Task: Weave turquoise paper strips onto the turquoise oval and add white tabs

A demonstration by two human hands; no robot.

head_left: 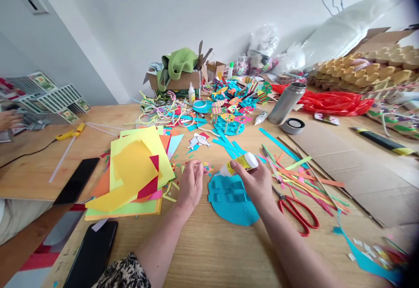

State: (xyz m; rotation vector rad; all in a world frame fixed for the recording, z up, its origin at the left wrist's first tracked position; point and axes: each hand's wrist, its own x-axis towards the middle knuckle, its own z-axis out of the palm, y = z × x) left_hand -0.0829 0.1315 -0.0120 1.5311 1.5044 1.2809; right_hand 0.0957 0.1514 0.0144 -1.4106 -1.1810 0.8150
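Observation:
My right hand (258,183) is wrapped round a white glue bottle (240,164) with a yellow label, tipped with its nozzle to the left. Beneath it lies a blue paper disc (234,211) with raised strips across its upper part. My left hand (192,183) hovers left of the disc, its fingers drawn together; whatever they may hold is hidden. Small coloured paper dots (207,168) lie just past its fingertips. Red-handled scissors (299,214) rest right of the disc, near my right forearm. Fish cut-outs (198,141) lie farther back.
Coloured paper sheets (131,170) are stacked on the left, near two phones (77,181) and a yellow glue gun (70,132). Paper strips (310,179) and cardboard (353,161) lie right. A steel flask (288,102) stands behind. Another person's arm (32,240) reaches in at left.

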